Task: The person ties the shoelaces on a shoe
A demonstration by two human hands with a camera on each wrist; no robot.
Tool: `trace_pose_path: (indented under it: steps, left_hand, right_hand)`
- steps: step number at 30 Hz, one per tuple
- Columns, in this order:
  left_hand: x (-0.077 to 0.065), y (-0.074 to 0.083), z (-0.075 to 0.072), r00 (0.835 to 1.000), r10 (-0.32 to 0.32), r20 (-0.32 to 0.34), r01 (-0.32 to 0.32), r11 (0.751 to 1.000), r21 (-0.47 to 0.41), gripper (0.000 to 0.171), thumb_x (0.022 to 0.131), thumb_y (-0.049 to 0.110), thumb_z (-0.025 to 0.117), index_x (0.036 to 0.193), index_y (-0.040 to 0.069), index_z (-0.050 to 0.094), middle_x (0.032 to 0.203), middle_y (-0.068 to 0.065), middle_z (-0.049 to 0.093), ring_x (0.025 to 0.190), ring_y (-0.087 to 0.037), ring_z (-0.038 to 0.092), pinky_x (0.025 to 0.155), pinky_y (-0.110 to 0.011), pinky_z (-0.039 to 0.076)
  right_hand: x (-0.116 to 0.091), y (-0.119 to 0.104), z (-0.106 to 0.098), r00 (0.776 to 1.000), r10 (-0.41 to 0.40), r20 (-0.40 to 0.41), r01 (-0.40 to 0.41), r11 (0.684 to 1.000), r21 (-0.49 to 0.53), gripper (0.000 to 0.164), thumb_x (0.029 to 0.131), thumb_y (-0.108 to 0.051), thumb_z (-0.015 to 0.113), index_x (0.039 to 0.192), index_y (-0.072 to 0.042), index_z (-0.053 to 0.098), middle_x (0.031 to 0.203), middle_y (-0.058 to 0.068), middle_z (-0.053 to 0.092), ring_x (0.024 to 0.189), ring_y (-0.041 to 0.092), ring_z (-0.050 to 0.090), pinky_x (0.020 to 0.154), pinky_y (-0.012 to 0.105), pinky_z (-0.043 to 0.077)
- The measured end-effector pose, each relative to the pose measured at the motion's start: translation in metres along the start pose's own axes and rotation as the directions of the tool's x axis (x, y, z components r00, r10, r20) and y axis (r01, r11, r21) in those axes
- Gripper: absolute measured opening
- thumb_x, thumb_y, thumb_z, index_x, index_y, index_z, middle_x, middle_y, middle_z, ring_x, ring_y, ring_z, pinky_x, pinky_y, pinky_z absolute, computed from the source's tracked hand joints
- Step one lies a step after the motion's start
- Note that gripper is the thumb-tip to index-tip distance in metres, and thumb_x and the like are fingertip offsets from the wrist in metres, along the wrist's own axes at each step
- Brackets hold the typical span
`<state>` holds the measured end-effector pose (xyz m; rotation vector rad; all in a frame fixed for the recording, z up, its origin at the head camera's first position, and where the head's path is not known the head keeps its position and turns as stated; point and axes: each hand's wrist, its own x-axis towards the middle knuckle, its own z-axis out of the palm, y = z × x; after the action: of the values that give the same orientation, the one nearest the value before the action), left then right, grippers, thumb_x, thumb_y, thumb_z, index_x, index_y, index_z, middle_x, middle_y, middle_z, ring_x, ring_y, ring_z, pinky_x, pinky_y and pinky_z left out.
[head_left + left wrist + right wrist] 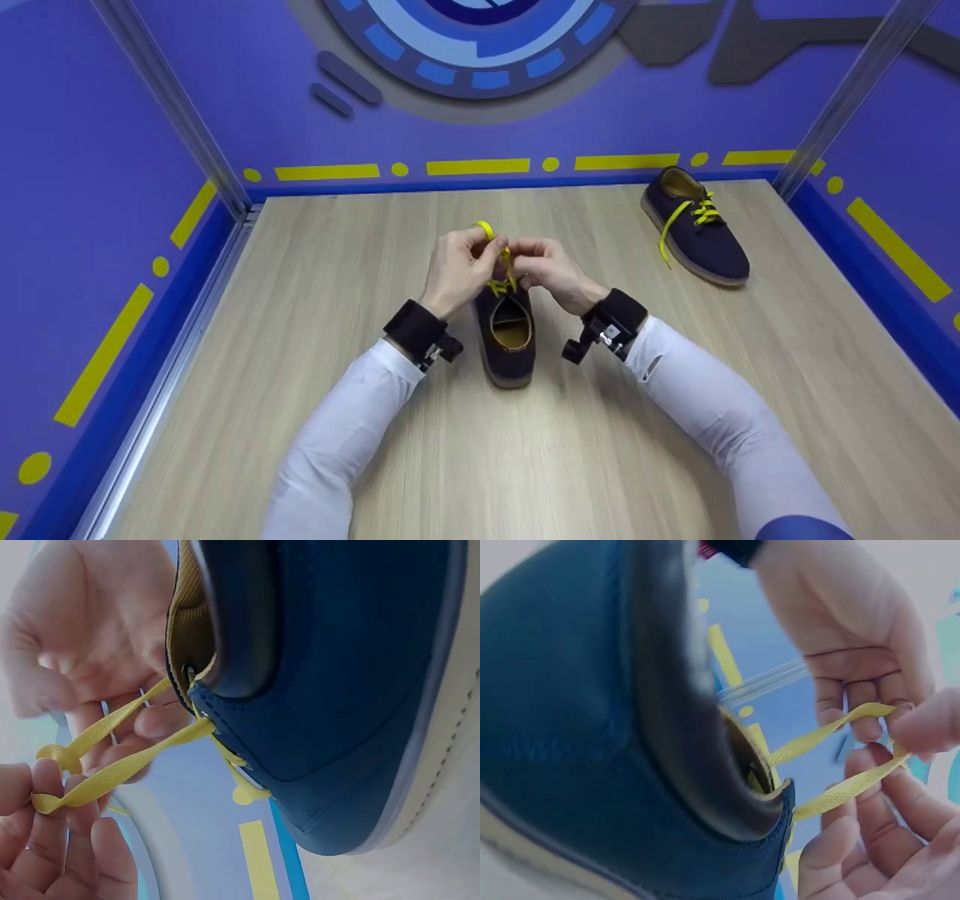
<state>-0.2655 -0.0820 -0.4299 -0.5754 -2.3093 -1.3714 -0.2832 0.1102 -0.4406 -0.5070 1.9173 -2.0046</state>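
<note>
On the wooden table stands a dark shoe (510, 367), its toe pointing away from the person. From its top eyelets the yellow shoelace (105, 784) runs up in two strands, which come together at the fingertips. With thumb and fingers, my left hand (459, 271) pinches the lace, and a bit of it loops over the index finger. My right hand (551, 271) grips the lace from the other side, its fingers bent close to the left fingertips. In the right wrist view, both strands stretch from the collar (769, 802) to the two hands.
A second dark shoe (694, 229) with a yellow lace lies at the back right, one lace end hanging onto the tabletop (337, 247). Blue panels (480, 139) with metal corner posts (847, 97) enclose the table at the back and sides.
</note>
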Motion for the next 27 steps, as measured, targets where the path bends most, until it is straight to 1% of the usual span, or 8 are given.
trace_pose_path:
  steps: [2,4,7,10,15,20,24,27]
  left_hand:
    - [-0.001,-0.001,0.000,1.000,-0.003,-0.007,0.003,1.000,-0.007,0.030,0.102,0.024,0.073,0.075,0.009,0.070,0.066,0.002,0.064,0.060,-0.010,0.056,0.056,-0.024,0.041]
    - [-0.001,-0.001,0.000,1.000,-0.007,-0.007,0.007,1.000,-0.014,0.029,0.102,0.023,0.073,0.078,0.007,0.073,0.068,0.001,0.066,0.061,-0.009,0.058,0.057,-0.024,0.043]
    - [-0.001,-0.002,-0.001,1.000,-0.014,-0.003,0.014,0.999,-0.041,0.024,0.101,0.023,0.073,0.086,0.006,0.078,0.072,0.000,0.072,0.064,-0.009,0.061,0.059,-0.024,0.046]
    - [-0.001,-0.003,-0.003,1.000,-0.024,-0.007,0.023,0.998,-0.065,0.021,0.101,0.023,0.074,0.092,0.006,0.082,0.076,0.000,0.076,0.065,-0.009,0.065,0.060,-0.024,0.049]
    - [-0.001,-0.005,-0.010,0.999,-0.030,-0.036,0.027,0.997,-0.078,0.017,0.097,0.026,0.080,0.094,0.010,0.085,0.082,-0.001,0.079,0.068,-0.016,0.070,0.062,-0.024,0.053]
    - [-0.002,-0.009,-0.019,0.998,-0.041,-0.051,0.036,0.994,-0.103,0.016,0.093,0.026,0.084,0.094,0.010,0.085,0.080,-0.003,0.078,0.068,-0.021,0.071,0.060,-0.026,0.052]
    - [-0.005,-0.014,-0.025,0.997,-0.045,-0.055,0.039,0.994,-0.106,0.014,0.093,0.024,0.084,0.092,0.010,0.085,0.075,-0.002,0.077,0.065,-0.016,0.068,0.059,-0.024,0.049]
    - [-0.008,-0.019,-0.029,0.998,-0.033,-0.050,0.026,0.992,-0.123,0.011,0.094,0.020,0.083,0.091,0.010,0.085,0.075,-0.003,0.076,0.064,-0.017,0.066,0.059,-0.023,0.049]
  right_hand:
    - [0.000,-0.001,0.000,1.000,-0.011,-0.009,0.012,0.997,0.078,0.028,0.093,0.000,0.056,0.115,0.006,0.071,0.102,0.021,0.068,0.080,0.022,0.058,0.065,0.030,0.044]
    - [0.000,-0.001,0.000,0.999,-0.021,-0.035,0.025,0.993,0.117,0.025,0.096,-0.005,0.057,0.112,0.003,0.074,0.098,0.016,0.069,0.081,0.022,0.060,0.065,0.030,0.045]
    - [0.001,0.000,0.000,0.996,-0.037,-0.078,0.047,0.990,0.133,0.018,0.102,-0.011,0.063,0.108,-0.001,0.077,0.090,0.007,0.071,0.080,0.019,0.062,0.063,0.028,0.047]
    - [0.002,0.002,-0.001,0.990,-0.071,-0.124,0.085,0.990,0.108,0.016,0.102,-0.011,0.071,0.106,0.002,0.078,0.084,0.004,0.071,0.074,0.015,0.063,0.060,0.024,0.047]
    - [0.004,0.003,-0.007,0.973,-0.156,-0.171,0.162,0.987,0.021,0.025,0.098,-0.006,0.075,0.108,0.018,0.073,0.085,0.016,0.075,0.074,0.017,0.065,0.061,0.025,0.047]
    - [0.004,-0.001,-0.020,0.966,-0.171,-0.192,0.163,0.985,-0.058,0.025,0.098,-0.004,0.076,0.106,0.020,0.072,0.089,0.020,0.078,0.075,0.020,0.069,0.064,0.027,0.052]
    - [0.001,-0.004,-0.031,0.966,-0.167,-0.198,0.159,0.986,-0.058,0.023,0.100,-0.001,0.071,0.106,0.022,0.069,0.089,0.025,0.076,0.074,0.023,0.068,0.063,0.030,0.054]
    - [-0.003,-0.004,-0.039,0.964,-0.179,-0.199,0.170,0.984,-0.060,0.024,0.101,-0.002,0.070,0.108,0.021,0.068,0.090,0.029,0.074,0.072,0.020,0.069,0.062,0.028,0.053]
